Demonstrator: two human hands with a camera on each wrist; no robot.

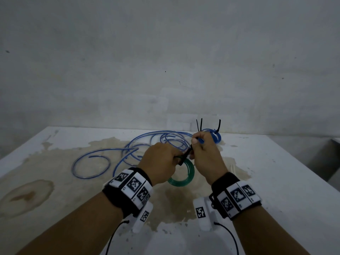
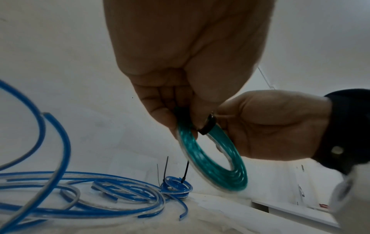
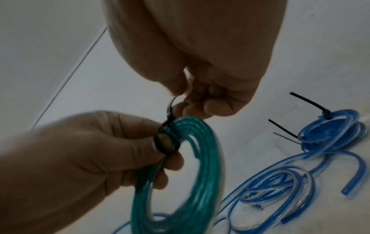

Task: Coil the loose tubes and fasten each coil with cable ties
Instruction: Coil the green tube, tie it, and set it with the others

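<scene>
Head view, hands: Both hands meet above the middle of a stained white desk [image 1: 55,190]. The left hand [image 1: 160,162] grips a green tube coil [image 1: 184,176], which hangs toward 6 o'clock below the knuckles. The right hand [image 1: 206,153] pinches a black cable tie [image 1: 185,156] that runs between the two hands.

Head view, desk: Loose blue tubes [image 1: 117,153] sprawl at 10 o'clock from the hands. A tied blue coil [image 1: 216,136] sits at 1 o'clock, with black tie tails standing upright.

Left wrist view: The left fingers [image 2: 160,114] curl round the top of the green coil. The black tie crosses the coil's rim beside the thumb. The right hand is at 3 o'clock, touching the coil. The tied blue coil lies on the desk at 6 o'clock, beside the loose blue tubes.

Right wrist view: The right fingers [image 3: 218,109] curl in, thumb and fingertip pinching the tie's tail. The tie loops round the green strands at the left thumb. Whether the tail has passed through the tie's head cannot be told.

Risk, judged: If the left grip eases before the tie is cinched, the springy strands could fan out and the coil unwind. A pull off to one side might slide the loop along the coil or let the thin tail slip from the pinch.
</scene>
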